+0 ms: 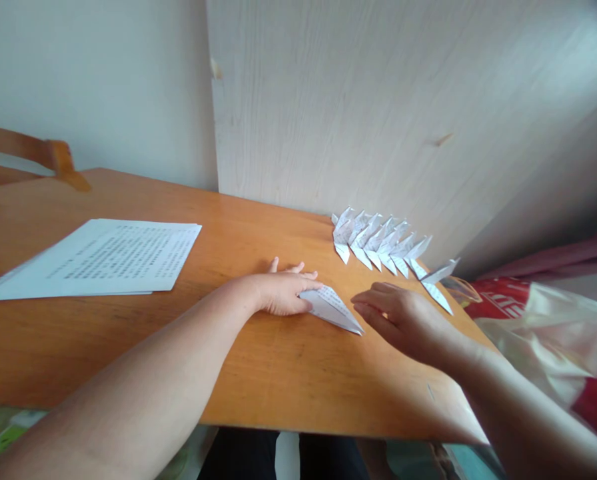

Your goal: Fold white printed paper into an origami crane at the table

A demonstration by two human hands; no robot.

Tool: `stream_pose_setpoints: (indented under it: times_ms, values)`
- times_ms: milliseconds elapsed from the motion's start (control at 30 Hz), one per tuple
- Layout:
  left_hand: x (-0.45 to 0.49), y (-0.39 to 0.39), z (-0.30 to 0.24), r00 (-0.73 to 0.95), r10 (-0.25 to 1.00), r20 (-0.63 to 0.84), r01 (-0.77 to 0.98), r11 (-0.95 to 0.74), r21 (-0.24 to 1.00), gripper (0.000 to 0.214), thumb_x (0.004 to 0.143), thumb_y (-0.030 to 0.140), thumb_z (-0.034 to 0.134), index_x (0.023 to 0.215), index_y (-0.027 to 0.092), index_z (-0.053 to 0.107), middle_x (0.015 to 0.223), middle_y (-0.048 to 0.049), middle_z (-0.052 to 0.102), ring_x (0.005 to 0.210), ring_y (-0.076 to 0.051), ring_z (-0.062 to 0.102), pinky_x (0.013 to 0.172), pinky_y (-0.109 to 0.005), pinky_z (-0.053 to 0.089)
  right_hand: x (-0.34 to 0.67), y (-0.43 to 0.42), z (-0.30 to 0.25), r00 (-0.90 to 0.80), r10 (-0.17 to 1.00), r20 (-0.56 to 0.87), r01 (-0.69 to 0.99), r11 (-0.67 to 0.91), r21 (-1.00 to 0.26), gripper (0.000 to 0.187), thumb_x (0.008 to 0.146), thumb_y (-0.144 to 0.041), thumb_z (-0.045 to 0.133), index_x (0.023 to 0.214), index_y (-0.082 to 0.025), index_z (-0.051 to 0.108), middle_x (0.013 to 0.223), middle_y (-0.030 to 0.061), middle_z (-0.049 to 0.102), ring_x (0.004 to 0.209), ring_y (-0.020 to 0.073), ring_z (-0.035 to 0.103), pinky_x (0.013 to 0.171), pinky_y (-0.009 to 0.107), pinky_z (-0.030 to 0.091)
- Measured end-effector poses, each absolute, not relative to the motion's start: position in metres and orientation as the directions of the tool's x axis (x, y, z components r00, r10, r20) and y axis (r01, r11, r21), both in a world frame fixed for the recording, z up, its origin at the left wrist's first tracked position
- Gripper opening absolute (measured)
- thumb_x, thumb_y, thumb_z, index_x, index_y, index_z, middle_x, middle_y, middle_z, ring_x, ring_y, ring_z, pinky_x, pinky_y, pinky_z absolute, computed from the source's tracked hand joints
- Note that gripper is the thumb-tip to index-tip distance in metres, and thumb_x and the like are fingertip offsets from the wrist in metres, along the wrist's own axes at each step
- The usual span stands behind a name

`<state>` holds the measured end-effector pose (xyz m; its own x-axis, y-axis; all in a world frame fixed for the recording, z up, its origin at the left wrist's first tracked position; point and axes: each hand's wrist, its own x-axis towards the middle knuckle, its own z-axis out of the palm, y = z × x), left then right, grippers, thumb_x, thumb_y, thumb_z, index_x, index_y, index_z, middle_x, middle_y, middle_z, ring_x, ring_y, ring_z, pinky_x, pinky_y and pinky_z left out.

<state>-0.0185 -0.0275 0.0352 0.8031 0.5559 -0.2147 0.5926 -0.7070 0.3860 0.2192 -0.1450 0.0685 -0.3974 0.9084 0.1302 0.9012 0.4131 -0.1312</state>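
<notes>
My left hand (283,291) lies on the orange wooden table (128,347), its fingers stretched flat and pressing the blunt end of a folded paper piece (336,310) printed with text. The pointed end of that piece sticks out to the right. My right hand (403,317) hovers just right of the point, fingers loosely curved and holding nothing. Behind both hands, a row of several folded paper pieces (378,243) stands along the wooden panel. One more folded piece (438,283) sits apart at the row's right end.
A stack of printed sheets (98,260) lies at the left of the table. A pale wooden panel (378,100) rises behind the table. A red and clear plastic bag (543,327) lies off the right edge. A chair back (53,157) shows far left.
</notes>
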Motion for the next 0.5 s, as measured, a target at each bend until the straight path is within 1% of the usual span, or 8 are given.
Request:
stream_pose_setpoints:
  times_ms: [67, 100, 167, 233, 333, 433, 500]
  values:
    - [-0.019, -0.027, 0.033, 0.815, 0.546, -0.196, 0.577, -0.726, 0.375, 0.061, 0.089, 0.04, 0.05, 0.148, 0.045, 0.036, 0.163, 0.0034, 0.021, 0.152, -0.034, 0.004, 0.109, -0.072, -0.013, 0.216, -0.137, 0.061, -0.384, 0.911, 0.148, 0.904, 0.404, -0.139, 0.03, 0.1, -0.034, 0.046, 0.119, -0.021, 0.065, 0.092, 0.0055, 0.064, 0.083, 0.0188, 0.061, 0.072, 0.03, 0.043]
    - [-0.019, -0.027, 0.032, 0.82, 0.543, -0.182, 0.569, -0.736, 0.368, 0.061, 0.089, 0.039, 0.049, 0.149, 0.044, 0.035, 0.163, 0.0033, 0.021, 0.152, -0.033, 0.005, 0.11, -0.071, -0.014, 0.215, -0.134, 0.057, -0.384, 0.914, 0.131, 0.905, 0.401, -0.143, 0.031, 0.099, -0.035, 0.049, 0.122, -0.022, 0.064, 0.092, 0.0055, 0.063, 0.082, 0.0189, 0.061, 0.072, 0.03, 0.043]
    - [-0.02, -0.027, 0.03, 0.83, 0.539, -0.145, 0.552, -0.756, 0.352, 0.062, 0.09, 0.034, 0.048, 0.15, 0.042, 0.033, 0.163, 0.0034, 0.021, 0.152, -0.031, 0.005, 0.111, -0.069, -0.014, 0.21, -0.131, 0.049, -0.392, 0.917, 0.075, 0.904, 0.399, -0.156, 0.029, 0.097, -0.035, 0.051, 0.119, -0.022, 0.065, 0.091, 0.0051, 0.063, 0.079, 0.0184, 0.061, 0.071, 0.03, 0.043]
    - [-0.019, -0.028, 0.029, 0.838, 0.537, -0.092, 0.534, -0.777, 0.334, 0.064, 0.089, 0.029, 0.047, 0.15, 0.039, 0.033, 0.163, 0.003, 0.022, 0.152, -0.029, 0.006, 0.112, -0.068, -0.012, 0.206, -0.132, 0.041, -0.386, 0.921, 0.053, 0.905, 0.389, -0.172, 0.026, 0.096, -0.032, 0.051, 0.114, -0.022, 0.066, 0.089, 0.0049, 0.062, 0.079, 0.0186, 0.062, 0.072, 0.03, 0.043]
    - [-0.017, -0.032, 0.03, 0.858, 0.513, -0.027, 0.494, -0.81, 0.316, 0.064, 0.087, 0.018, 0.045, 0.147, 0.036, 0.039, 0.161, 0.0026, 0.027, 0.152, -0.025, 0.01, 0.116, -0.066, -0.005, 0.203, -0.133, 0.035, -0.374, 0.927, 0.042, 0.901, 0.373, -0.219, 0.023, 0.095, -0.031, 0.052, 0.111, -0.022, 0.066, 0.089, 0.005, 0.064, 0.079, 0.0184, 0.062, 0.072, 0.03, 0.043]
    - [-0.013, -0.037, 0.032, 0.88, 0.474, -0.018, 0.454, -0.83, 0.324, 0.064, 0.085, 0.008, 0.04, 0.143, 0.035, 0.046, 0.157, 0.0028, 0.037, 0.15, -0.023, 0.02, 0.118, -0.063, 0.004, 0.204, -0.13, 0.035, -0.376, 0.926, 0.04, 0.885, 0.372, -0.28, 0.024, 0.097, -0.03, 0.048, 0.112, -0.021, 0.064, 0.094, 0.006, 0.067, 0.081, 0.0184, 0.063, 0.072, 0.029, 0.043]
    - [-0.012, -0.039, 0.032, 0.885, 0.465, -0.029, 0.448, -0.833, 0.325, 0.062, 0.085, 0.006, 0.039, 0.14, 0.034, 0.049, 0.155, 0.0027, 0.042, 0.149, -0.024, 0.024, 0.117, -0.064, 0.007, 0.206, -0.125, 0.037, -0.379, 0.925, 0.032, 0.882, 0.371, -0.291, 0.025, 0.098, -0.03, 0.045, 0.114, -0.021, 0.062, 0.097, 0.0066, 0.07, 0.084, 0.019, 0.064, 0.073, 0.029, 0.043]
